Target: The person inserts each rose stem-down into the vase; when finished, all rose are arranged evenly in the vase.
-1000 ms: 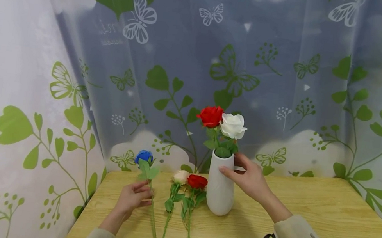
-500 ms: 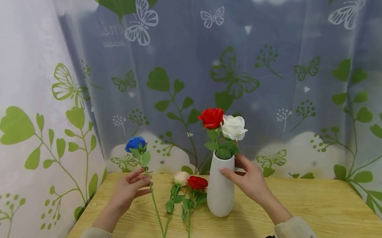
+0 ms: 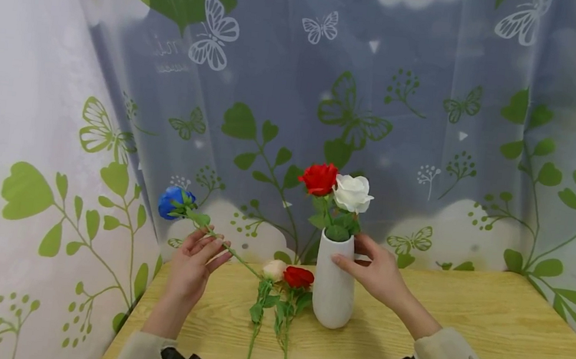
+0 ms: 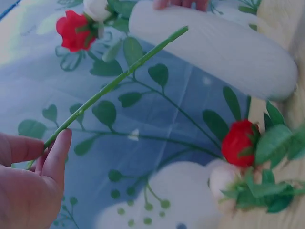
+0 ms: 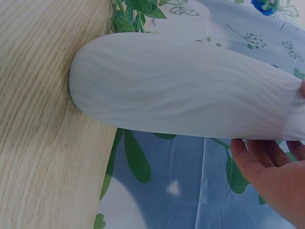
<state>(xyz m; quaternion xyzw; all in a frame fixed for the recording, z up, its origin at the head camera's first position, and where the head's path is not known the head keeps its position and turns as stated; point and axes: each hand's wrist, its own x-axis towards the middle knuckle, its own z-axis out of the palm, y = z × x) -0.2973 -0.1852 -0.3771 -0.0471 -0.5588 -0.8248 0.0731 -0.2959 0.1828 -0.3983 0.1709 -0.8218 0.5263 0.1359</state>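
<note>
My left hand (image 3: 191,269) pinches the green stem (image 4: 114,82) of a blue rose (image 3: 174,203) between thumb and fingers. The rose is tilted, its bloom up to the left and its stem end slanting down to the right. With thumb and fingers on either side, my right hand (image 3: 376,270) grips the upper part of a white vase (image 3: 333,291) that stands upright on the table. In the vase are a red rose (image 3: 318,179) and a white rose (image 3: 353,193).
A cream rose (image 3: 273,270) and a second red rose (image 3: 299,277) lie on the wooden table (image 3: 411,312), left of the vase. Behind the table hangs a patterned curtain (image 3: 288,85).
My left hand has raised the blue rose and tipped its bloom to the left, so the stem end has swung up off the table. My right hand stays on the vase.
</note>
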